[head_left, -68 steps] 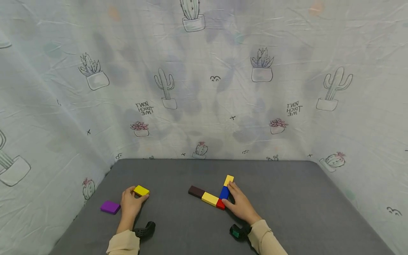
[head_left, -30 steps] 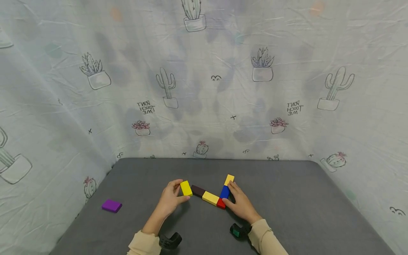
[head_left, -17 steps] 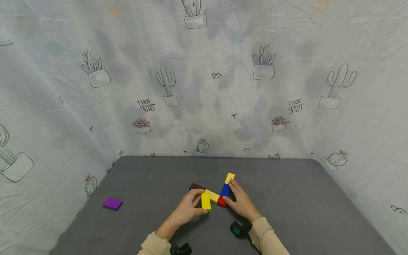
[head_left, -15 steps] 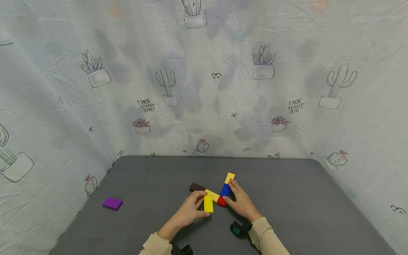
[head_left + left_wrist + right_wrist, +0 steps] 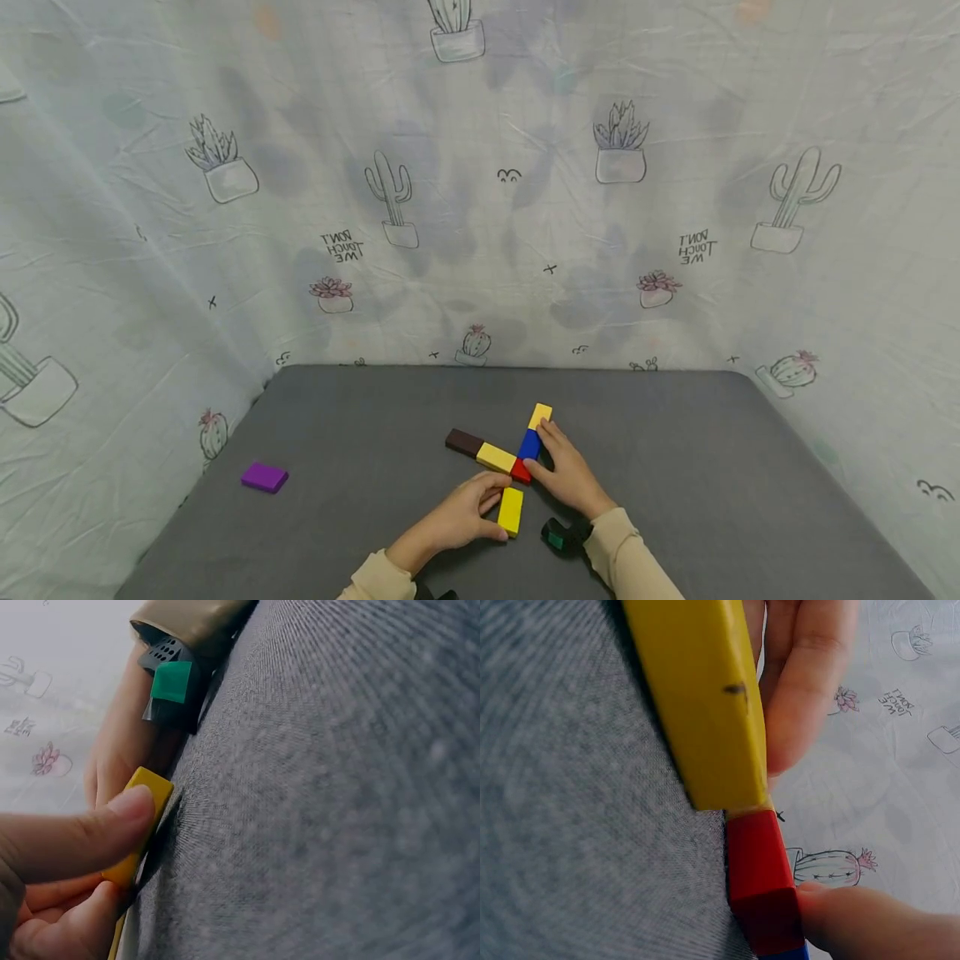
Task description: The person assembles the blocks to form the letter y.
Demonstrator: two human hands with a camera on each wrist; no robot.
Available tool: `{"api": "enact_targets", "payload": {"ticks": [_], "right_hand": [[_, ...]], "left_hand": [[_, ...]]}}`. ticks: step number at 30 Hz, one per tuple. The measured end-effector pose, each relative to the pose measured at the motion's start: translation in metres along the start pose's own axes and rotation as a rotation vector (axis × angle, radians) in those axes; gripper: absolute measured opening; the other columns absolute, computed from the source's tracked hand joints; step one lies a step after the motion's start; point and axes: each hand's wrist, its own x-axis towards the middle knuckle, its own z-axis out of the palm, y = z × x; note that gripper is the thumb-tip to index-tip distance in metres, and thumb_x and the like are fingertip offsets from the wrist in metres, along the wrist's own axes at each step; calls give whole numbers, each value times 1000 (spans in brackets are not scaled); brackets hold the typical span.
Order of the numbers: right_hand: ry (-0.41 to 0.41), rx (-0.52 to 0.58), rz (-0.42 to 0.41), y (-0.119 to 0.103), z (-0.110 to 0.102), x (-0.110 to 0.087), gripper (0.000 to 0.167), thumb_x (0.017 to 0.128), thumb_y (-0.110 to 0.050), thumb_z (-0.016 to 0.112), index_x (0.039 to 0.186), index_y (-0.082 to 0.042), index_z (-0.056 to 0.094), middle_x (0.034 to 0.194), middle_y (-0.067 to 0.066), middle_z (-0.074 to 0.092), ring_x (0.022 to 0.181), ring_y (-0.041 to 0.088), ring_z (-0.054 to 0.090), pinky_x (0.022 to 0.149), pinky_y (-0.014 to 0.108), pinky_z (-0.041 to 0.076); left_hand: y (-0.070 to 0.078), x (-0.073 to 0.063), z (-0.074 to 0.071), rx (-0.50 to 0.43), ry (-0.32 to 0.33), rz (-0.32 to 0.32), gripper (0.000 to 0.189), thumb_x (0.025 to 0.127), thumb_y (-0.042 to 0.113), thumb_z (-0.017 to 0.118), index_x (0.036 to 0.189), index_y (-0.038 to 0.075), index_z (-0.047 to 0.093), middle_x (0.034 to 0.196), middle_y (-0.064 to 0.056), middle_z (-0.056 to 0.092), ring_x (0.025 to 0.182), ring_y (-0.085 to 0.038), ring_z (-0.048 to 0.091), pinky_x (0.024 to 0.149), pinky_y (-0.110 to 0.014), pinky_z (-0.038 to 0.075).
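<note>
In the head view my left hand [image 5: 461,517] pinches a bright yellow block [image 5: 511,512] between thumb and fingers, close over the table and just in front of a red block [image 5: 521,471]. The left wrist view shows the thumb [image 5: 131,806] on the face of this block. My right hand [image 5: 570,479] rests against the row, its thumb at the red block and its fingertips where a blue block [image 5: 529,445] meets a pale yellow block [image 5: 540,415]. Another pale yellow block [image 5: 496,457] and a dark brown block [image 5: 464,442] run left from the red one.
A purple block [image 5: 264,477] lies alone on the left of the grey table [image 5: 360,417]. Behind the table hangs a pale cloth [image 5: 480,250] printed with cacti. A black wrist device [image 5: 564,537] sits below the right hand.
My left hand has carried the bright yellow block from the left side, past the brown block, to the near side of the red one, turning it on the way. The right hand stays put.
</note>
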Motion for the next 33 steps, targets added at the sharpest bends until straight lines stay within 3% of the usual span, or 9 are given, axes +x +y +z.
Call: {"api": "enact_targets", "payload": {"ticks": [6, 12, 20, 33], "right_hand": [[2, 8, -5, -1, -3, 3, 73, 91, -44, 60, 145, -2, 36, 154, 13, 30, 143, 32, 23, 113, 54, 24], [4, 8, -3, -2, -2, 3, 72, 91, -44, 59, 145, -2, 36, 154, 12, 30, 144, 32, 23, 113, 54, 24], [0, 5, -7, -2, -2, 2, 72, 91, -44, 59, 145, -2, 37, 153, 12, 30, 143, 32, 23, 113, 54, 25], [8, -7, -13, -1, -1, 0, 73, 90, -45, 60, 145, -3, 37, 154, 12, 30, 143, 32, 24, 112, 55, 26]], "left_hand": [[5, 3, -1, 135, 36, 6, 71, 73, 2, 78, 135, -1, 45, 138, -12, 45, 133, -26, 42, 102, -31, 42], [6, 2, 0, 189, 64, 17, 64, 72, 2, 79, 128, 2, 48, 135, -11, 44, 131, -26, 45, 101, -32, 43], [5, 2, 1, 364, 68, 39, 66, 77, 10, 78, 135, 0, 49, 136, -11, 49, 126, -24, 49, 96, -26, 48], [6, 5, 4, 452, 144, 58, 51, 77, 8, 77, 124, 2, 59, 124, -10, 58, 114, -21, 59, 88, -23, 52]]}}
